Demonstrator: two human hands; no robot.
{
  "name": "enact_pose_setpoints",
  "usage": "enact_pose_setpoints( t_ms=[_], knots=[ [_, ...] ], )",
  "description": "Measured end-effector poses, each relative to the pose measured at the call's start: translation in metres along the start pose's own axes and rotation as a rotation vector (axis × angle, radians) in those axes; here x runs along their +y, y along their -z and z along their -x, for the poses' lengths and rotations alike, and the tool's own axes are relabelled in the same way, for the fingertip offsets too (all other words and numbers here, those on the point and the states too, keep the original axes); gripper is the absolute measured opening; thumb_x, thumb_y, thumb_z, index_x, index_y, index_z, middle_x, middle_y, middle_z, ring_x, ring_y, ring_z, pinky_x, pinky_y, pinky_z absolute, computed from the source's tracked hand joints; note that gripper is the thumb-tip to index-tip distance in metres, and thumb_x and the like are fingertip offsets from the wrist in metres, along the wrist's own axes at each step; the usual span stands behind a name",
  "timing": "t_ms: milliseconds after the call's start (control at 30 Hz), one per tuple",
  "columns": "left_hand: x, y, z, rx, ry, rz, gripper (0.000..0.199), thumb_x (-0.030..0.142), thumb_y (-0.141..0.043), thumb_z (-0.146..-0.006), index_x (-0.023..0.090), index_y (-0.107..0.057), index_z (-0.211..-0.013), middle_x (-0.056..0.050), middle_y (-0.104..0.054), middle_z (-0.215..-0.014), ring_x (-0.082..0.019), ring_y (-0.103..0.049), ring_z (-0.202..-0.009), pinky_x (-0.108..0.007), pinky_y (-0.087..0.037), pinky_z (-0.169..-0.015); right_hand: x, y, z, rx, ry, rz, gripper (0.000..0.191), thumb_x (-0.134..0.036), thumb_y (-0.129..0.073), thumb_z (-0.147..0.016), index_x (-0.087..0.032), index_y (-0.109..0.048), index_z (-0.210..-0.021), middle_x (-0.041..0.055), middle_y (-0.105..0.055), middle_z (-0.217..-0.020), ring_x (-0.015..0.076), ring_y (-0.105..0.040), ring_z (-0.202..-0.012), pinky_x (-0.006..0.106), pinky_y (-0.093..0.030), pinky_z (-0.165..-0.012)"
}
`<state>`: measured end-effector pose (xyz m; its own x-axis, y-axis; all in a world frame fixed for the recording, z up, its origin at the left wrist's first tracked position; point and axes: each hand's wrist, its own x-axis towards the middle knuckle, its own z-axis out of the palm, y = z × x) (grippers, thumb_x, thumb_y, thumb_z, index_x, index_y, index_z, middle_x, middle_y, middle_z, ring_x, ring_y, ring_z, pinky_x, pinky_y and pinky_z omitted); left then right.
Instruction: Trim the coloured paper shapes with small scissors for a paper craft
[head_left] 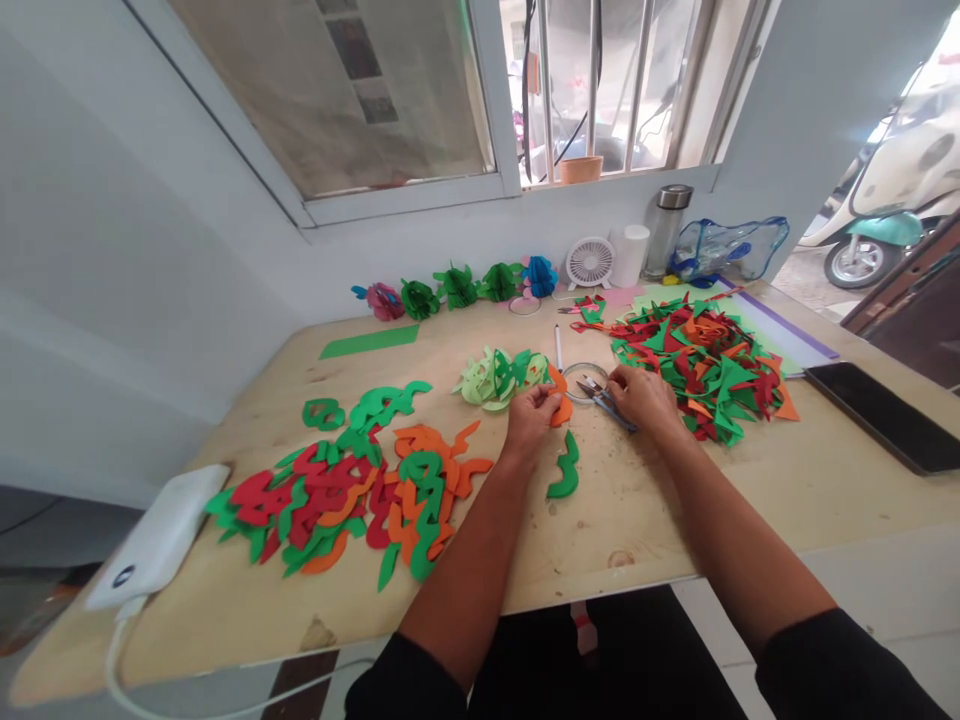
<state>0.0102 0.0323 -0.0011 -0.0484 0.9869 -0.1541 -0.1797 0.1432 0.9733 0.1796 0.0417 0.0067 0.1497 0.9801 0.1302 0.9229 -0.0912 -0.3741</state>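
My left hand (531, 418) is closed in a pinch on an orange curvy paper cutout (559, 398). My right hand (643, 398) has its fingers pressed together over the right edge of a ring-shaped roll (571, 396); what it pinches, if anything, is hidden. A small cutting tool with grey-blue handles (621, 418) lies across the roll, just under the right fingers. Below the left hand rests a green wavy cutout (567, 468). Behind that hand sits a cluster of pale green paper shapes (480, 380), with darker green ones among them.
Red, green and orange cutouts (322, 505) pile up at the left beside a white power bank (161, 540). Paper scraps (697, 360) heap at the right near a black phone (885, 415). Along the wall stand paper ornaments (457, 286), a small fan (590, 263) and a bottle (666, 235).
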Motion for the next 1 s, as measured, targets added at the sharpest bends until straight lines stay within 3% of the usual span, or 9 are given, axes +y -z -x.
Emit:
enact_pose_setpoints(
  t_ms=[233, 500, 700, 867, 1000],
  knots=[
    [-0.009, -0.003, -0.002, -0.022, -0.092, -0.09, 0.008, 0.022, -0.061, -0.067, 0.015, -0.059, -0.067, 0.003, -0.058, -0.06, -0.008, -0.052, -0.055, -0.02, -0.042, -0.058, -0.005, 0.003, 0.001, -0.112, -0.019, 0.074, 0.021, -0.032, -0.05, -0.08, -0.024, -0.068, -0.088, 0.0096, -0.069, -0.087, 0.0253, -0.061, -0.082, 0.03, -0.036, -0.063],
    [-0.027, -0.005, -0.004, -0.168, -0.219, -0.205, 0.014, 0.029, -0.056, -0.072, 0.016, -0.058, -0.073, 0.0, -0.063, -0.065, -0.012, -0.06, -0.063, -0.022, -0.045, -0.061, -0.011, 0.006, 0.003, -0.151, -0.028, 0.14, 0.024, -0.033, -0.046, -0.082, -0.025, -0.066, -0.091, 0.0057, -0.07, -0.091, 0.0223, -0.062, -0.086, 0.027, -0.036, -0.062],
    [-0.024, -0.005, 0.001, -0.202, -0.395, -0.497, 0.012, 0.024, -0.049, -0.076, 0.016, -0.059, -0.072, 0.002, -0.057, -0.065, -0.009, -0.051, -0.057, -0.02, -0.038, -0.056, -0.009, 0.005, 0.004, -0.175, -0.017, 0.106, 0.023, -0.035, -0.048, -0.082, -0.023, -0.064, -0.093, 0.006, -0.071, -0.089, 0.0209, -0.062, -0.085, 0.026, -0.035, -0.06],
    [-0.016, -0.007, 0.008, -0.253, -0.434, -0.619, 0.014, 0.022, -0.048, -0.077, 0.016, -0.058, -0.069, 0.002, -0.055, -0.061, -0.009, -0.05, -0.056, -0.02, -0.036, -0.056, -0.008, 0.004, 0.004, -0.186, 0.01, 0.077, 0.021, -0.038, -0.05, -0.08, -0.023, -0.063, -0.088, 0.0045, -0.071, -0.087, 0.0209, -0.063, -0.082, 0.026, -0.032, -0.056],
    [-0.013, -0.007, 0.01, -0.259, -0.445, -0.692, 0.015, 0.022, -0.048, -0.077, 0.017, -0.058, -0.068, 0.002, -0.053, -0.059, -0.01, -0.048, -0.056, -0.02, -0.035, -0.057, -0.01, 0.006, 0.005, -0.212, 0.044, 0.082, 0.016, -0.03, -0.051, -0.079, -0.021, -0.062, -0.086, 0.0041, -0.071, -0.086, 0.0201, -0.063, -0.081, 0.026, -0.031, -0.056]
  ],
)
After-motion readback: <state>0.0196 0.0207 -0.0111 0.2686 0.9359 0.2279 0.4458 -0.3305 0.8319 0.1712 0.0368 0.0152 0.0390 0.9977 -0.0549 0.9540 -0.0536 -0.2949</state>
